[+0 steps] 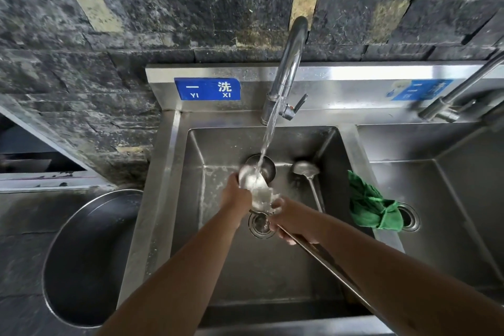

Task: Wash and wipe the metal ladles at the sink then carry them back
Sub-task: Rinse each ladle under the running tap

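A metal ladle [255, 184] is held under the running stream from the faucet [289, 68], over the left sink basin [223, 267]. My left hand [236, 196] grips the side of its bowl, where water splashes. My right hand [293, 219] grips its long handle, which runs back toward me at the lower right. Behind it another ladle bowl [266, 169] lies in the basin. A third ladle [306, 170] lies at the back right of the basin, bowl up, handle pointing toward me.
A green cloth [373, 206] hangs over the divider between the left basin and the right basin [450, 199]. A second faucet [458, 93] stands at the far right. A large metal bowl [87, 254] sits left of the sink. Dark stone wall behind.
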Available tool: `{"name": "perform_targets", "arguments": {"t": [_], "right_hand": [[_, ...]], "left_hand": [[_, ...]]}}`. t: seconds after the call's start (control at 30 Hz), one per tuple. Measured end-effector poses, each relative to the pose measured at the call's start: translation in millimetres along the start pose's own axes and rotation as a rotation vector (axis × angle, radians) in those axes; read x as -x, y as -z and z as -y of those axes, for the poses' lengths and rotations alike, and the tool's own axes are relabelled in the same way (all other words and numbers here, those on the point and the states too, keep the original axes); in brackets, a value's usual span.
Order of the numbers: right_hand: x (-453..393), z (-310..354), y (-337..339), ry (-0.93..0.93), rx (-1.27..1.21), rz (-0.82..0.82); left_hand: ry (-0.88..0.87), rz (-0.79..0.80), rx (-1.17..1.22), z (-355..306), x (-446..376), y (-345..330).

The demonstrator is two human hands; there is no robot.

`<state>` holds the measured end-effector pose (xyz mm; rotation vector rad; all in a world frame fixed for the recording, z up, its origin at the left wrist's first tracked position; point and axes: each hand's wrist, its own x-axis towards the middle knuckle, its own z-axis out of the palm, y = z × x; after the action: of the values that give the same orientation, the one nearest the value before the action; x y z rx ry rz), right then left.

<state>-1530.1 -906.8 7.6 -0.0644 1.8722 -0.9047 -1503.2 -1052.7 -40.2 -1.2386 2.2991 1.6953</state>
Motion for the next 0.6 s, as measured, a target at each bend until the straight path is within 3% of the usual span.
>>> {"name": "perform_targets", "arguments": {"t": [0.1,0.2,0.33,0.43,0.6], "right_hand": [[6.7,-9.6,11.8,-0.099,-0.296,0.097],[10.1,-15.6,12.5,-0.119,-0.465,0.16],[13.6,-15.8,8.0,-0.052,-0.416,0.1],[13.2,-15.8,7.7,-0.026,-0.357,0.056],[16.8,-13.5,4.1,0.019,-0.155,-0.081]], "left_hand": [[0.242,-0.079,0.297,18.5,-0.6,1.2],[0.512,-0.057,0.581,26.4,2.2,-2.7],[0.611,0.042,0.751,21.4,10.6,-13.0],[0.582,0.166,0.734,13.5,25.2,-21.0],[0.55,0.379,0.506,0.8,61.5,-38.8]]}}
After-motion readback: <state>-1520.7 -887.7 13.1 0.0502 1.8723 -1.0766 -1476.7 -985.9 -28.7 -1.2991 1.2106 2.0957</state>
